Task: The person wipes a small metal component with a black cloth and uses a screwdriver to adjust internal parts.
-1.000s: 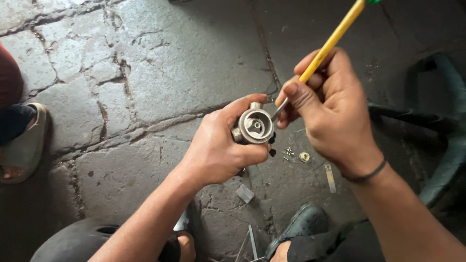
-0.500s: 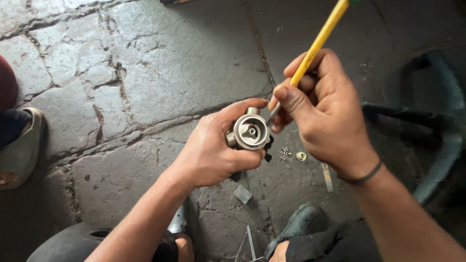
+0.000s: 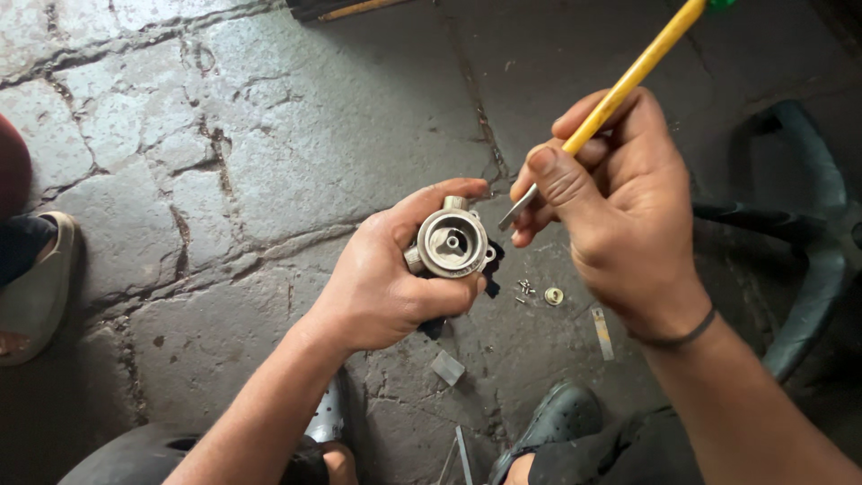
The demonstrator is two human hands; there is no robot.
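Note:
My left hand (image 3: 395, 278) grips a small round cast-metal part (image 3: 451, 242) with a hollow centre, its open face turned up toward me. My right hand (image 3: 611, 207) holds a yellow-handled screwdriver (image 3: 628, 83) like a pen. Its flat metal tip (image 3: 518, 207) hangs just right of the part, a short gap away from it. On the stone floor under my hands lie a few small screws (image 3: 524, 289) and a little brass ring (image 3: 554, 295).
A cracked stone floor (image 3: 269, 126) lies below. A small metal strip (image 3: 602, 332) and a pale block (image 3: 447, 367) rest near my dark shoe (image 3: 552, 422). A sandalled foot (image 3: 31, 287) stands at the left. Dark rubber tubing (image 3: 808, 242) curves at the right.
The screwdriver tip has lifted off the metal part and drawn back to the right. My left hand has turned the part slightly.

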